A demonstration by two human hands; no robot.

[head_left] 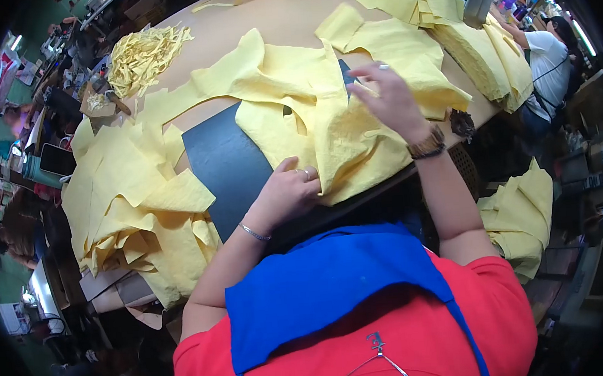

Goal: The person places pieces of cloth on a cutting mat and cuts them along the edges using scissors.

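A large yellow sheet of soft material (pixel 286 70), with cut-out edges and folds, lies across the table in front of me. My left hand (pixel 288 190) is at its near edge, fingers bent and pressed together on the yellow material. Raised over the right part of the sheet is my right hand (pixel 386 98), slightly blurred, its fingers apart and nothing visible in them. Under the yellow sheet, a dark blue-grey board (pixel 226 165) shows to the left of centre, and a small dark piece of it shows near my right fingers.
Yellow pieces are heaped at the left (pixel 132 172), with a pile of thin scraps (pixel 145 56) behind. Stacked yellow sheets (pixel 474 57) lie at the right table edge. A person in a white top (pixel 548 66) is beyond them. More yellow material (pixel 523 214) hangs at right.
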